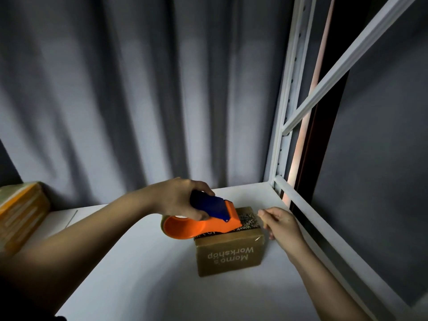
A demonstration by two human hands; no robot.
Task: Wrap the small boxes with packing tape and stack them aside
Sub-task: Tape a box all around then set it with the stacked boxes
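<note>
A small brown cardboard box (229, 252), printed "Momo's Workshop", lies on the white counter (143, 274) near its far right corner, close to the right edge rail. The left hand (183, 198) has its grip closed around the blue handle of an orange tape dispenser (203, 224), whose nose rests on the box's top face at the far left side. The right hand (281, 224) sits just beside the box's far right corner, thumb and fingers pinched together on what looks like the free end of clear tape; the tape itself is too faint to be sure. The box's long axis runs left to right between the two hands, so the coming pull probably runs along that axis, dispenser drawn leftward away from the anchoring right hand. A taped stack of boxes (20, 212) stands at the counter's far left edge
</note>
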